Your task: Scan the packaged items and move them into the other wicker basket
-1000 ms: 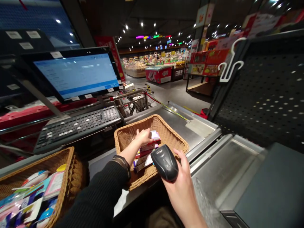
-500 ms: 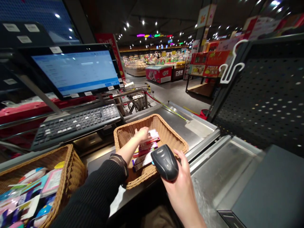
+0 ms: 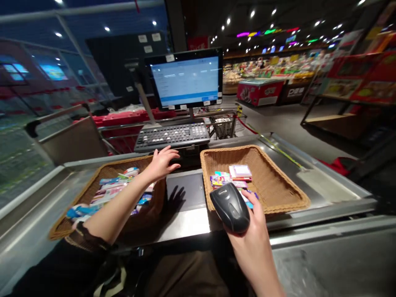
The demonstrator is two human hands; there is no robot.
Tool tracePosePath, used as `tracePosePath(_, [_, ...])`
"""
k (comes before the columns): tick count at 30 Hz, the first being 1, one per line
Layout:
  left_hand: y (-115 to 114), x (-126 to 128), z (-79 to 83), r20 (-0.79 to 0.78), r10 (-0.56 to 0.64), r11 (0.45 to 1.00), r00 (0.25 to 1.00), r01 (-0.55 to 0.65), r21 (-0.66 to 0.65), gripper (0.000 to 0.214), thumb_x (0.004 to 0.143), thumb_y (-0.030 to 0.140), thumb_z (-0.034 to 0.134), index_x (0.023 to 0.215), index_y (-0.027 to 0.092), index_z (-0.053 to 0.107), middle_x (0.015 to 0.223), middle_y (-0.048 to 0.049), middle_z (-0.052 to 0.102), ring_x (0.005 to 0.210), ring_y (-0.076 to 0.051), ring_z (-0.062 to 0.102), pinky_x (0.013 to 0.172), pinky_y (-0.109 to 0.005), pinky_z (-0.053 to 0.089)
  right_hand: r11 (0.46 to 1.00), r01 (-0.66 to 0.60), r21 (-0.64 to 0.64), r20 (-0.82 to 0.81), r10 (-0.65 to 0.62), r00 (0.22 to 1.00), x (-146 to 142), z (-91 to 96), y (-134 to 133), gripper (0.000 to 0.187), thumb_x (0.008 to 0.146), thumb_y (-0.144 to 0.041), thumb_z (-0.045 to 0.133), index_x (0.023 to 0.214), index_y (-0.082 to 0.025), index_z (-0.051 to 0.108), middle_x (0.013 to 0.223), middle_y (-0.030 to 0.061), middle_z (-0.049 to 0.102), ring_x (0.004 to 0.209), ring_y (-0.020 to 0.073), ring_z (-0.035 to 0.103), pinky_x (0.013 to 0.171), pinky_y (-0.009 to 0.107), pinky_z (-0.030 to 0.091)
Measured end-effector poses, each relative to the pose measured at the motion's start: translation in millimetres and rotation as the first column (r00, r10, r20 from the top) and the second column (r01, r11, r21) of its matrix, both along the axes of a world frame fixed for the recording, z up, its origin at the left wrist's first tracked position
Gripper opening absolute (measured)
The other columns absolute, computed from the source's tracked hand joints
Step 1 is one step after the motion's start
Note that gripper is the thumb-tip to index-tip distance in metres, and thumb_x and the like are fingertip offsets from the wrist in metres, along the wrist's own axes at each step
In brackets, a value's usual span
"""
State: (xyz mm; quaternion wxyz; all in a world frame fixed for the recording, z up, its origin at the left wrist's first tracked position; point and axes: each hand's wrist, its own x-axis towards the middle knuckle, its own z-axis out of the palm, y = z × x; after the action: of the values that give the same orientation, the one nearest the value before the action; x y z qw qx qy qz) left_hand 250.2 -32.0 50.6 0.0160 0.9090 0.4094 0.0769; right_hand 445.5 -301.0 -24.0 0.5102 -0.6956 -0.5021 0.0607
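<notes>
My left hand (image 3: 162, 163) hovers over the right rim of the left wicker basket (image 3: 107, 168), its fingers apart and nothing in them. Colourful packaged goods (image 3: 108, 190) fill that basket, partly hidden by my forearm. In my right hand (image 3: 252, 231) is a black handheld barcode scanner (image 3: 230, 208), held in front of the right wicker basket (image 3: 278, 187). A few small packs lie inside the right basket, among them a white-and-pink box (image 3: 240, 172). The scanner covers part of them.
Behind the baskets stand a keyboard (image 3: 173, 135) and a lit monitor (image 3: 188, 80). A metal counter (image 3: 334, 185) runs under and beside the right basket. Beyond it are a shopping cart (image 3: 224, 123) and a red freezer chest (image 3: 261, 91).
My left hand has come out of the right basket and moved left to the left basket, its fingers now spread. The view has turned left. The scanner stays in my right hand.
</notes>
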Motion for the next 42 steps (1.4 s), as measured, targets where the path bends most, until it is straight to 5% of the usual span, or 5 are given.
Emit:
tracePosePath(9, [11.3,-107.6,-9.2,-0.290,0.271,0.932,0.918,-0.326,-0.159,0.058,0.079,0.034,0.071,0.135,0.028,0.059,0.151,-0.0113,0.054,0.149,-0.038,0.032,0.116,-0.069,0.022,0.991,-0.135,0.004,0.060,0.135,0.989,-47.9,5.2,12.1,0.046,0.080,-0.016,0.057,0.125,-0.022,0.061,0.145,0.0136,0.047,0.142,0.0353,0.041,0.116,0.060,0.037])
tracePosePath(15, [30.3,-109.1,-21.2,-0.410,0.245,0.892,0.879,-0.370,-0.261,0.091,0.064,0.041,0.082,0.147,0.031,0.047,0.160,-0.0124,0.040,0.152,-0.042,0.021,0.112,-0.077,0.014,0.990,-0.143,-0.004,0.087,0.143,0.986,-56.9,7.9,11.6,0.044,0.081,-0.017,0.055,0.124,-0.023,0.061,0.144,0.0129,0.047,0.142,0.0342,0.042,0.116,0.058,0.037])
tracePosePath(21, [34.2,-98.5,-25.7,-0.432,0.180,0.909,0.884,-0.318,-0.270,0.085,0.054,0.045,0.086,0.133,0.030,0.059,0.148,-0.0124,0.056,0.142,-0.039,0.042,0.115,-0.059,0.033,0.984,-0.179,-0.027,0.147,0.181,0.973,-57.0,2.0,13.9,0.040,0.081,-0.017,0.058,0.121,-0.024,0.060,0.146,0.0131,0.046,0.142,0.0348,0.041,0.116,0.060,0.038])
tracePosePath(33, [-8.3,-117.5,15.0,-0.273,0.363,0.930,0.891,-0.363,0.052,0.079,0.075,0.060,0.069,0.141,0.022,0.049,0.138,-0.0181,0.057,0.130,-0.040,0.049,0.111,-0.062,0.031,0.984,-0.177,-0.010,0.118,0.177,0.977,-73.3,3.8,16.6,0.035,0.081,-0.018,0.055,0.115,-0.023,0.061,0.144,0.0135,0.048,0.140,0.0354,0.043,0.114,0.061,0.039])
tracePosePath(42, [-33.6,-85.6,-21.4,-0.221,0.385,0.916,0.896,-0.400,-0.028,0.072,0.089,0.078,0.038,0.147,0.036,0.047,0.127,-0.0170,0.060,0.123,-0.041,0.056,0.109,-0.072,0.025,0.967,-0.243,-0.078,0.176,0.253,0.951,-67.2,-5.9,17.5,0.038,0.086,-0.021,0.058,0.124,-0.023,0.058,0.149,0.0138,0.042,0.143,0.0345,0.040,0.115,0.059,0.041])
